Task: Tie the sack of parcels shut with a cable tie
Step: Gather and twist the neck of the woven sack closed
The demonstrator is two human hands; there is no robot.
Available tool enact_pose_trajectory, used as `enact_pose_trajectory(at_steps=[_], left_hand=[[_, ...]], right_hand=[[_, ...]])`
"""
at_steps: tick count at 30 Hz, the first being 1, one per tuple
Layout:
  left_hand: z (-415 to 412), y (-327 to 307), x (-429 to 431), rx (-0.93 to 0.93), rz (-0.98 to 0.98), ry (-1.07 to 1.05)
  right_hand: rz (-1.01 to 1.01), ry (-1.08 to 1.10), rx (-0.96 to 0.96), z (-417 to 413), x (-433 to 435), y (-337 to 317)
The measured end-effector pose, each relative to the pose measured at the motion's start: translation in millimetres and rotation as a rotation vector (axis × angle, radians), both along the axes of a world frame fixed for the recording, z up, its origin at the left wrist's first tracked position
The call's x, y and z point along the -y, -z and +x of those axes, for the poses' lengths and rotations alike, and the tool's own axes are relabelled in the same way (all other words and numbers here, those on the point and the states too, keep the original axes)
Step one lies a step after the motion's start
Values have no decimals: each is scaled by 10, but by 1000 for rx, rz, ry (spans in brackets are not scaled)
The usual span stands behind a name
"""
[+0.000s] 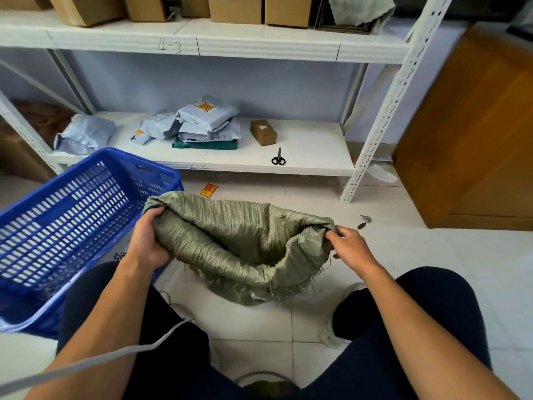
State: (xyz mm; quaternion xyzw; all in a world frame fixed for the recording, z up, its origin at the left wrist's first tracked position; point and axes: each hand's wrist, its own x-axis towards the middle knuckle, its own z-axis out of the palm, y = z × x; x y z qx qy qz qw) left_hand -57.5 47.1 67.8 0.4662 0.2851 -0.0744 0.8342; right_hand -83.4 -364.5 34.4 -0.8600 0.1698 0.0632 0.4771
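Note:
A grey-green woven sack (239,243) stands on the tiled floor between my knees, its mouth spread wide and its rim frayed. My left hand (150,241) grips the sack's rim on the left side. My right hand (350,246) pinches the rim on the right side. The inside of the sack is dark, and I cannot make out what it holds. No cable tie shows in either hand.
A blue slotted plastic crate (75,226) stands at my left, touching the sack. The low white shelf (311,163) holds several grey mailer parcels (207,122), a small cardboard box (264,132) and black scissors (278,157). A brown wooden cabinet (473,140) stands at right.

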Motion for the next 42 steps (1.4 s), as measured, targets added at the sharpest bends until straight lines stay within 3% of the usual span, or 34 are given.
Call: enact_pose_trajectory(at_steps=[6,10,12,15,17,21,24,28,31,36,38,42], left_hand=[[-32,-32,-95,55,-69,-60],[22,-32,-182,8,82,-150],[61,32,-218,-36,311,-162],[38,133,-138,-99,1025,3],[23,176,-86,-97,1323,111],[58,261,-138,-157,1469,287],[104,221,-209,-121,1748,513],[220,15,-462,-125,1931,509],[314,-202,-678,-202,1946,443],[493,-559,-702,-254,1734,300],[556,-637,-681,-245,1551,329],[486,-673,-568,-230,877,356]], right_hand=[[113,184,10,43,39,-1],[185,360,60,67,143,-36],[193,425,83,92,192,-36],[214,461,98,122,220,-30],[219,446,94,140,231,-20],[137,376,135,118,280,-94],[-126,305,192,77,306,-155],[-310,401,274,45,218,-247],[-302,540,311,60,183,-335],[-108,547,185,134,196,-314],[72,528,109,161,196,-297],[393,390,10,165,142,-363]])
